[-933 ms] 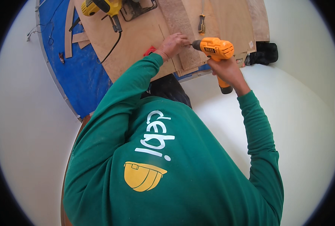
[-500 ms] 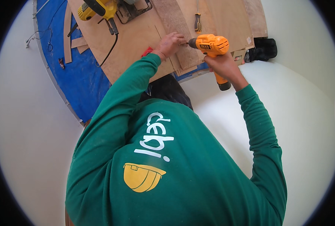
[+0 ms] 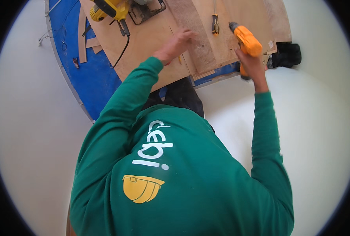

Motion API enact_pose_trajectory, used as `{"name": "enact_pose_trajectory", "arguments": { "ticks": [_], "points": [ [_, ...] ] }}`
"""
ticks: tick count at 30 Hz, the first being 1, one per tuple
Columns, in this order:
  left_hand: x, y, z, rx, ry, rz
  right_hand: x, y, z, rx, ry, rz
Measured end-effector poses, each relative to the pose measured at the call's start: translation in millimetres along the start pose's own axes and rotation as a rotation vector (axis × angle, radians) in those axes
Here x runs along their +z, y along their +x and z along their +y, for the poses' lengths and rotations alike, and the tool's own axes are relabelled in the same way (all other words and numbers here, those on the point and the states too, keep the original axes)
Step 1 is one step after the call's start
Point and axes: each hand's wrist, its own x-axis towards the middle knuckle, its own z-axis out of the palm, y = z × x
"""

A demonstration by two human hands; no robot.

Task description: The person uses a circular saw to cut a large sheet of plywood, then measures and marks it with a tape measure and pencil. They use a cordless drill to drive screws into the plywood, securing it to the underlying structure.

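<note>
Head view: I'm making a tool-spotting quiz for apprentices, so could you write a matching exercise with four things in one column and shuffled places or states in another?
Things
1. Orange and black power drill
2. Yellow and black power saw
3. Screwdriver with black and yellow handle
4. Long, narrow wooden strip

Places or states
A. Trailing a black cord
B. Lying on the blue sheet
C. In the right hand
D. Lying just left of the drill

Pairs: 1-C, 2-A, 3-D, 4-B
</note>
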Motion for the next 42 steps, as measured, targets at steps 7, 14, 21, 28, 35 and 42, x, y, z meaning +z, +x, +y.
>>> {"name": "enact_pose_trajectory", "arguments": {
  "ticks": [7,14,21,28,35,42],
  "points": [
    [-59.4,-64.8,41.5,-0.163,0.264,0.006,42.9,92.8,119.3,-0.048,-0.237,0.141],
    [-48.2,-99.8,61.3,-0.301,0.476,-0.059,53.6,123.8,158.6,-0.15,-0.212,0.175],
    [-53.0,-103.5,33.2,-0.375,0.169,-0.222,68.8,42.1,42.0,-0.058,-0.008,0.147],
    [-44.0,-161.7,68.2,-0.884,-1.206,-0.232,197.3,-117.7,-68.1,0.47,0.936,-0.584],
    [-44.5,-172.9,78.4,-0.406,-0.382,-0.332,203.6,-148.6,-53.4,0.614,0.954,-0.507],
    [-79.8,-176.1,64.4,-0.475,0.007,-0.411,195.3,-139.4,-9.5,0.497,0.861,-0.32]
  ]
}}
